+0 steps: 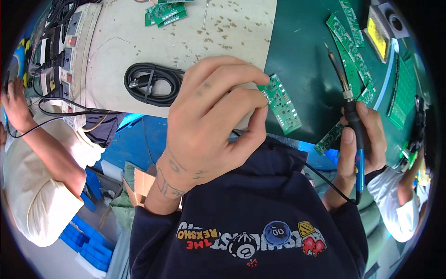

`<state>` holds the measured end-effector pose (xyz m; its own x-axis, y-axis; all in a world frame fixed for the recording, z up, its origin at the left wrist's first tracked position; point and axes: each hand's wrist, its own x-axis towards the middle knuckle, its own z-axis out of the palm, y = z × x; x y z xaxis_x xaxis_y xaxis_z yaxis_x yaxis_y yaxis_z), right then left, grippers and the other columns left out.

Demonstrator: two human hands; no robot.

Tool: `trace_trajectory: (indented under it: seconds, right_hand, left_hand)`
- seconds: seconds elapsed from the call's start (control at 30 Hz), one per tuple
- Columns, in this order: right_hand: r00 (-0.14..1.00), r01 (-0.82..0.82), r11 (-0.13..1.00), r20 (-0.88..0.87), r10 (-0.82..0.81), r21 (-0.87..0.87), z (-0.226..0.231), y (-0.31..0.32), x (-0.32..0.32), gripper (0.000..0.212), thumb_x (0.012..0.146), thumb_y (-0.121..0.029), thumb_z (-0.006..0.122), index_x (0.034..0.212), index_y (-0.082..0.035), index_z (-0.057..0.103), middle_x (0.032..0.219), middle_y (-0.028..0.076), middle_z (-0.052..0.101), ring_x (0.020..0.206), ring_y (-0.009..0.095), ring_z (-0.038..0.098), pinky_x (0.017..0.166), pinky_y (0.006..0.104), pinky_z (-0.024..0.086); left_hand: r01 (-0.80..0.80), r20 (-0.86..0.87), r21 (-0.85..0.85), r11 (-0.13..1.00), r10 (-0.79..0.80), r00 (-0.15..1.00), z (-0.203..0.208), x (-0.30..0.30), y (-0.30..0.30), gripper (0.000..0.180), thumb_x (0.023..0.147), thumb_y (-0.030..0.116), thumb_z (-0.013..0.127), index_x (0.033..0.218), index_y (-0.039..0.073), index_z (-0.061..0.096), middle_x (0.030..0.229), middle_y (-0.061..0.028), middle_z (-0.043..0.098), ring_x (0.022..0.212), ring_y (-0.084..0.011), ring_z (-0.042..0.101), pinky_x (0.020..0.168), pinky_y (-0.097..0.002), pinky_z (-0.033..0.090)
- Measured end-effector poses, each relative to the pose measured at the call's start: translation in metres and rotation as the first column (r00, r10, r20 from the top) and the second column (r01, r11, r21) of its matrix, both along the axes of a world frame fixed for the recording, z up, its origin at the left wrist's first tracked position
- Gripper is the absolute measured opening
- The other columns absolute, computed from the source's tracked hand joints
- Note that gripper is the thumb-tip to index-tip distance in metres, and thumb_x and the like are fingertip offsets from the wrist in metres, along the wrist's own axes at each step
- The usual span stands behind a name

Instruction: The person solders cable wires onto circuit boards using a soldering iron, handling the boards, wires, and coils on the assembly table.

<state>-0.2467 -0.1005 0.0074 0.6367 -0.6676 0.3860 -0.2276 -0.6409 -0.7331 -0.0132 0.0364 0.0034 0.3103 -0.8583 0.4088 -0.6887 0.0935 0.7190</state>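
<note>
My left hand (209, 111) pinches one end of a small green circuit board (287, 111) between fingertips and thumb. The board is populated with small components and lies over the green mat (302, 60), near its front edge. In my right hand (374, 139) is a soldering iron (355, 123) with a black grip and blue end, its metal tip pointing up and away, apart from the board. A black cord trails from its lower end across my front. Left of my left hand lies a coiled black cable (151, 83), bound with a tie.
Several green boards (350, 56) lie at the right, one (329, 138) by the mat's edge. A stand with a yellow sponge (377, 37) sits far right. More boards (166, 13) lie at the back. A power strip (72, 60) runs along the left. Other people work on both sides.
</note>
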Motion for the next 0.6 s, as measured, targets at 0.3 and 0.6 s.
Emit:
trace_trajectory:
  seconds: [0.3,0.6]
  right_hand:
    - [0.999,-0.047,0.999,0.022,0.046,0.02,-0.001,-0.003,0.001,0.04,0.083,-0.01,0.075,0.12,0.007,0.071,0.095,0.02,0.074,0.072,0.022,0.065,0.069,0.0296,0.052]
    - [0.991,-0.08,0.997,0.105,0.079,0.006,-0.002,-0.002,-0.002,0.04,0.085,-0.008,0.074,0.122,0.008,0.069,0.096,0.019,0.073,0.074,0.023,0.065,0.071,0.0303,0.053]
  left_hand:
    - [-0.081,-0.092,-0.017,0.997,0.079,0.993,0.015,0.0,0.014,0.017,0.07,-0.007,0.075,0.085,0.001,0.071,0.101,-0.0123,0.077,0.096,-0.0282,0.069,0.101,-0.0451,0.055]
    - [-0.075,0.064,0.032,0.997,0.073,0.995,0.02,0.014,0.02,0.019,0.072,-0.006,0.075,0.091,0.0,0.072,0.105,-0.0107,0.077,0.099,-0.0281,0.069,0.105,-0.0449,0.052]
